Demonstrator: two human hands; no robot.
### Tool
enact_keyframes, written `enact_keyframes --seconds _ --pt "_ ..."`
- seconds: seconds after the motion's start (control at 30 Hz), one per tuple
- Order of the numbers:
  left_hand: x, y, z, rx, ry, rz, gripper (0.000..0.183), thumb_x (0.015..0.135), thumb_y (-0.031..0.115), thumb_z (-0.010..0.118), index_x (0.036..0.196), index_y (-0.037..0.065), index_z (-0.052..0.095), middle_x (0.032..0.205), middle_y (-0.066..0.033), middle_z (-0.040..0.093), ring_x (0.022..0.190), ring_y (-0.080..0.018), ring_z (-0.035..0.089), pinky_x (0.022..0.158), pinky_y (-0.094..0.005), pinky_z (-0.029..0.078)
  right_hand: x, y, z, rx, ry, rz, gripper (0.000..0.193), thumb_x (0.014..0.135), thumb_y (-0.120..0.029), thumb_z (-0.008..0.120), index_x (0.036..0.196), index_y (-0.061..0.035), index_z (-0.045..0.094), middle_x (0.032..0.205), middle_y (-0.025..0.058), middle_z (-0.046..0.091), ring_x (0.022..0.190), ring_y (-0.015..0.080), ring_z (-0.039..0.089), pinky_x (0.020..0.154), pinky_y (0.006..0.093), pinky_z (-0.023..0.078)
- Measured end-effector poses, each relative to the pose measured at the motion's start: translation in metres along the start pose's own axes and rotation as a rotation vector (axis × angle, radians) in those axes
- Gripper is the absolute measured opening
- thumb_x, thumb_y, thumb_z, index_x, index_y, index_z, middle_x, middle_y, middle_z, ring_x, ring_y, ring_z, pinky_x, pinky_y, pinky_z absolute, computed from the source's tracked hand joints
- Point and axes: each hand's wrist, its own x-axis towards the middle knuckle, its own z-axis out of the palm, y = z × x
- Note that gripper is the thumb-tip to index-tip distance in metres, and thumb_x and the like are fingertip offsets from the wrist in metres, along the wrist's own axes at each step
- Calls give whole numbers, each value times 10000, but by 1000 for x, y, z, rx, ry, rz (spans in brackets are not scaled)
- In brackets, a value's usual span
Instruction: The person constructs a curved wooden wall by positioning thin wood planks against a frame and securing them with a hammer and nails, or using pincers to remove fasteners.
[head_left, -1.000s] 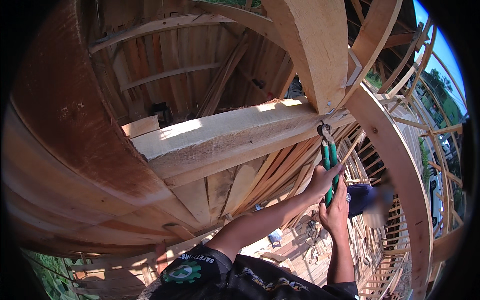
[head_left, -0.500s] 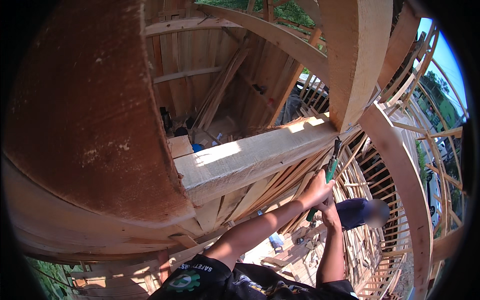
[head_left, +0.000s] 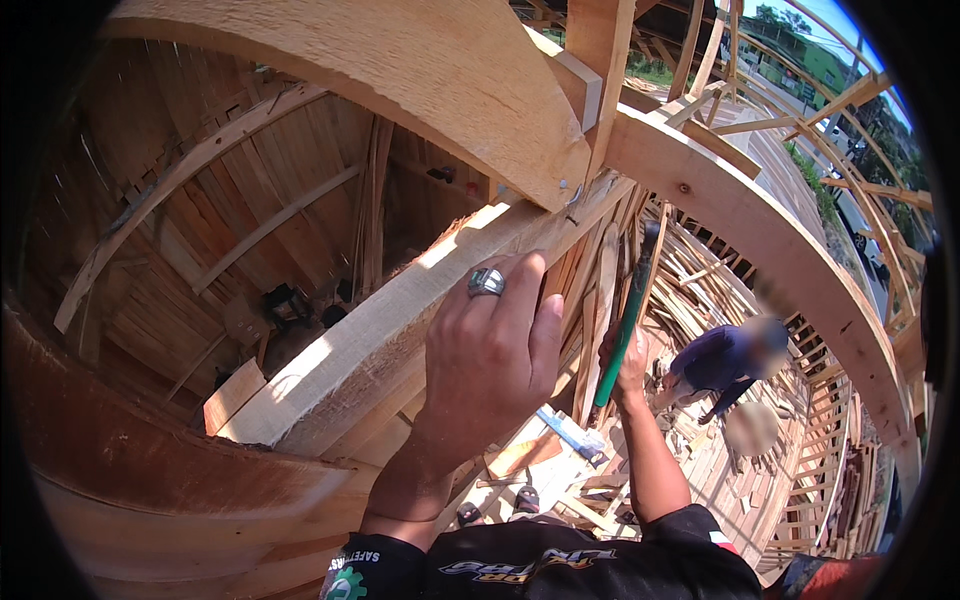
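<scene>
My right hand (head_left: pixel 625 360) is closed round the green handle of a hammer (head_left: pixel 625 325), which stands nearly upright with its dark head at the top. My left hand (head_left: pixel 487 350), a large ring on one finger, is empty as far as I can see, in front of the thick wooden beam (head_left: pixel 340 345). Its fingers bend loosely away and their tips are hidden; whether they touch the beam I cannot tell. Beyond that hand, a small nail-like piece of metal (head_left: pixel 572 217) sticks out where the beam meets a curved timber (head_left: pixel 450 90).
A person in dark blue (head_left: pixel 715 360) bends over on the wooden floor below. Lower down lie a blue-and-white handsaw (head_left: pixel 572 436) and stacked strips of wood (head_left: pixel 705 290). A curved rib (head_left: pixel 770 230) arches on the right. A deep planked hollow (head_left: pixel 250 190) opens beyond the beam.
My left hand has come off the hammer and moved left, up by the beam. The right hand keeps the hammer, now lower and more upright. The whole view has shifted.
</scene>
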Motion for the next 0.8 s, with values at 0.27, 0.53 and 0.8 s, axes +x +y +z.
enact_keyframes --seconds 0.27,0.53,0.8 --pt "65 -19 -16 603 -394 -293 426 914 336 539 1102 -44 584 970 -245 644 946 -385 622 828 -466 483 -71 75 -33 -338 55 130 365 962 -304 533 737 -17 542 584 9 499 543 86 471 499 299 386" --pt "102 -32 11 538 -659 -493 852 750 480 700 1374 -17 400 1331 -245 501 1242 -339 494 1039 -387 379 -167 185 -119 -681 -151 669 484 908 -477 546 856 -20 696 656 144 647 635 250 647 641 389 487" --pt "106 -70 23 390 -689 -494 947 668 447 767 1408 5 376 1413 -191 436 1346 -292 365 1110 -357 254 -184 211 -186 -707 -401 1100 858 755 -778 481 928 37 683 921 265 659 898 354 651 808 446 478"
